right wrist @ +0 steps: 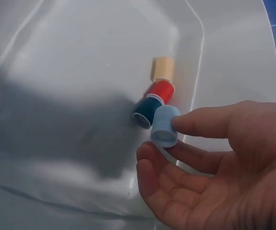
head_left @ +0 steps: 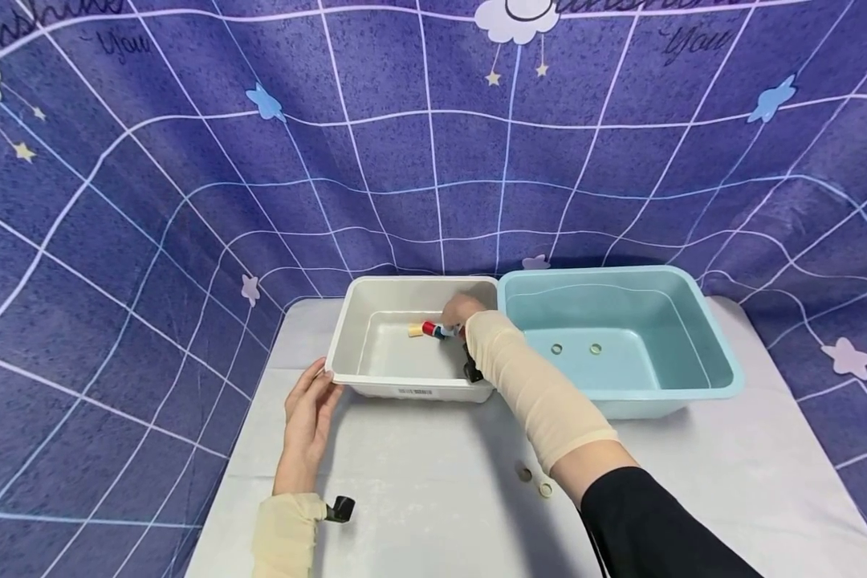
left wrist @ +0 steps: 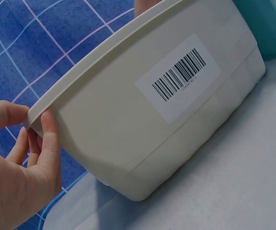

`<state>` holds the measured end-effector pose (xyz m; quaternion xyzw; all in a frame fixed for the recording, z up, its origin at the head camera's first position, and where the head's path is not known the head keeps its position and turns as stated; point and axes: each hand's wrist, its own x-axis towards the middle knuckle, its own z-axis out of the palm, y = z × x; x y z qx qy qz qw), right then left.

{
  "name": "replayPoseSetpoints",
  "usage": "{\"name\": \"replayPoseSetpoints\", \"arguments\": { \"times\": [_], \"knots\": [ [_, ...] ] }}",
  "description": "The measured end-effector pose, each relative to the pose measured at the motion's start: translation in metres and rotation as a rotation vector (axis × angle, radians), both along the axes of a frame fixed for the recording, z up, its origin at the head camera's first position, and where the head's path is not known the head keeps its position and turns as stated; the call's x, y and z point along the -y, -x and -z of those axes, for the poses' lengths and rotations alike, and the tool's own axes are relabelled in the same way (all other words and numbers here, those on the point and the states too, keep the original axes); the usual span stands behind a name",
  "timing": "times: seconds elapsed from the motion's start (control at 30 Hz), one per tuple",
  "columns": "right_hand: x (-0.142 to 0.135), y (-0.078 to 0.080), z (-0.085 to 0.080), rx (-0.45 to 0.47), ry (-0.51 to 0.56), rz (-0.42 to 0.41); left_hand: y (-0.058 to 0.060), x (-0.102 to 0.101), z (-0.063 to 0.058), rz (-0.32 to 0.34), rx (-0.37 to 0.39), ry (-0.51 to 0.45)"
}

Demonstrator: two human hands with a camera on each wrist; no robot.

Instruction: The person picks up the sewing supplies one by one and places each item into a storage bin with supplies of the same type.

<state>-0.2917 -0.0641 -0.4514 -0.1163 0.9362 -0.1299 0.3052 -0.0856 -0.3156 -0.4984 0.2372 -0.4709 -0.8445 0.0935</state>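
Note:
My left hand grips the near left corner of the white plastic bin, thumb and fingers pinching its rim. Inside that bin is my right hand, which pinches a light blue thread spool between thumb and fingers. Right beside it, a dark teal spool, a red spool and a pale yellow spool lie in a row on the bin floor. In the head view my right hand and wrist partly cover the blue end of the row.
A light teal bin stands against the white bin's right side, with two small rings on its floor. Two more small rings lie on the white table under my right forearm. A patterned blue curtain hangs behind.

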Motion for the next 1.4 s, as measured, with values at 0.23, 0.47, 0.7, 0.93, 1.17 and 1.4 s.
{"name": "replayPoseSetpoints", "arguments": {
  "times": [0.23, 0.47, 0.7, 0.93, 1.17, 1.4],
  "knots": [
    [0.006, 0.018, 0.028, -0.038, -0.079, -0.088, 0.001, 0.0, -0.001, 0.016, -0.008, -0.013],
    [0.019, 0.065, 0.091, -0.025, -0.196, -0.263, -0.001, 0.0, 0.002, 0.002, -0.021, -0.007],
    [0.008, 0.006, 0.019, -0.084, -0.201, -0.26, -0.001, -0.001, 0.004, 0.013, 0.005, -0.011],
    [0.018, 0.012, 0.019, -0.064, -0.212, -0.287, 0.001, 0.003, 0.002, 0.002, -0.003, -0.022],
    [0.032, 0.1, 0.152, -0.07, -0.217, -0.292, 0.0, 0.001, 0.002, 0.004, -0.012, -0.015],
    [0.028, 0.094, 0.134, -0.068, -0.246, -0.31, 0.001, 0.001, 0.001, 0.006, -0.005, -0.006]
  ]
}}
